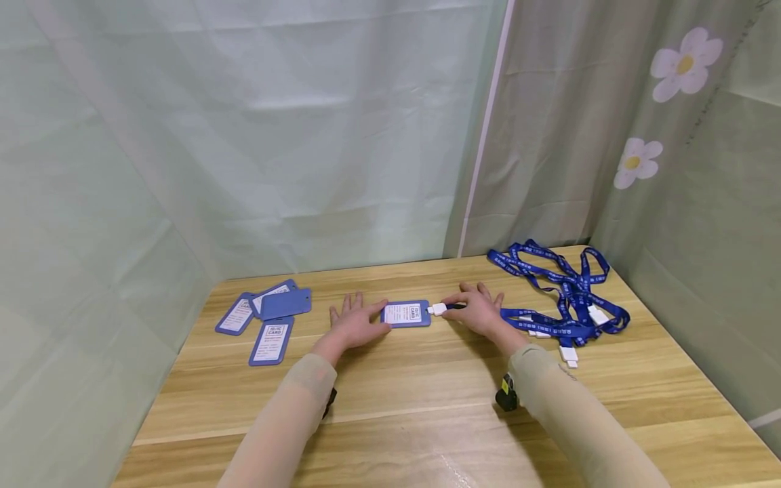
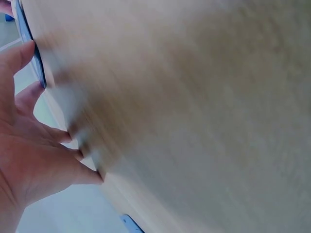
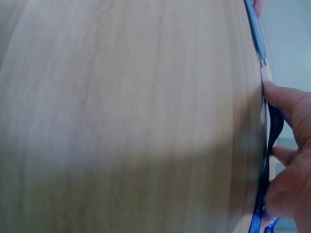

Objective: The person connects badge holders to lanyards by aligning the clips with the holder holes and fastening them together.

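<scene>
A blue card holder point(image 1: 405, 314) with a white printed face lies flat mid-table, its slotted end to the right. My left hand point(image 1: 358, 326) grips its left end between thumb and index finger, the other fingers spread on the wood. In the left wrist view, thumb and index finger point(image 2: 34, 48) meet the holder's edge. My right hand point(image 1: 478, 312) pinches the white clip point(image 1: 437, 309) of a blue lanyard, whose tip touches the holder's slotted end. Whether the clip is hooked in is too small to tell. In the right wrist view the lanyard strap point(image 3: 276, 121) runs beneath that hand.
Several blue card holders point(image 1: 268, 348) lie overlapping at the table's left. A tangle of blue lanyards point(image 1: 570, 298) with white clips point(image 1: 569, 354) fills the right side. Curtains point(image 1: 342, 135) hang behind the table's back edge. The wooden table point(image 1: 415, 407) extends toward me.
</scene>
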`<move>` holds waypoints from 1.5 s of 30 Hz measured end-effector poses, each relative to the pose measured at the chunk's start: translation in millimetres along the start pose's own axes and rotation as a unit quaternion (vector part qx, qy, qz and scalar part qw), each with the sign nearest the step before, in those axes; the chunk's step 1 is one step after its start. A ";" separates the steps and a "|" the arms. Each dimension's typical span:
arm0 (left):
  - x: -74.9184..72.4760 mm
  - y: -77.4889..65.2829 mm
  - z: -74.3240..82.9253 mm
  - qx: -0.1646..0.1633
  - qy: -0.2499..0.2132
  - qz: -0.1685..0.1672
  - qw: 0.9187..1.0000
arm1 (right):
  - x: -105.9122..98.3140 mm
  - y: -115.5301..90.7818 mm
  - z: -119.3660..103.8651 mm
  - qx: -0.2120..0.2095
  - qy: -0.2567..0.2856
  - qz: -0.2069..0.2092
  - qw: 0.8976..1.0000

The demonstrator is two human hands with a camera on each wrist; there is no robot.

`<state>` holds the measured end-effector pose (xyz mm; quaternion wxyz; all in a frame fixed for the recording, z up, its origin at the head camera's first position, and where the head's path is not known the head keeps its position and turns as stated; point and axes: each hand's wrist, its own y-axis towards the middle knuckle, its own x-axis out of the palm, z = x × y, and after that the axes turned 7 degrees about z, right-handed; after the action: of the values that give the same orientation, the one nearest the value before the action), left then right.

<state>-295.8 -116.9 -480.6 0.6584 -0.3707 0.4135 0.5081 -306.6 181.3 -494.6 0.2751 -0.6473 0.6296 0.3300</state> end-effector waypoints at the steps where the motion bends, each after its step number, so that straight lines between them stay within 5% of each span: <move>1: 0.1 0.0 -0.2 0.000 0.001 0.000 1.000 | 0.2 0.0 0.4 0.002 0.000 -0.001 1.000; 45: 1.1 5.0 1.4 -0.016 -0.031 0.018 0.999 | -1.0 -1.2 -7.0 0.016 -0.001 0.013 1.000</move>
<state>-300.3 -114.2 -481.4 0.6554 -0.3576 0.3916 0.5378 -304.8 176.6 -489.4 0.2816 -0.6346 0.6427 0.3239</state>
